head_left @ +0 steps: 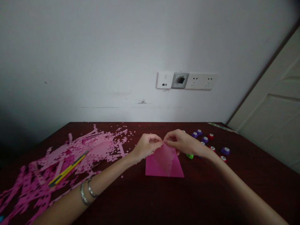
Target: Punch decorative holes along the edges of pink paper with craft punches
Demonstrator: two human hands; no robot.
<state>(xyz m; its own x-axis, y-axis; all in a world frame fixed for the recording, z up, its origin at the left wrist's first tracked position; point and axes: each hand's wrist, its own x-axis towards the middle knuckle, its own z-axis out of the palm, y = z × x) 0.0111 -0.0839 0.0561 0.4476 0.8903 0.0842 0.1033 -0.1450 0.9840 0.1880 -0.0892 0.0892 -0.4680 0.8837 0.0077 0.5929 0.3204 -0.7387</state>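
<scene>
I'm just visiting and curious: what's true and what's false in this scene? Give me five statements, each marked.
1. The left hand and right hand pinch the top of the pink paper. True.
2. Silver bracelets circle the right arm. False: the silver bracelets are on the left arm.
3. Pink scraps litter the table's left side. True.
4. The slim yellow tool stands upright. False: the slim yellow tool lies on the scraps.
5. Purple punches sit left of the scraps. False: they sit right.
</scene>
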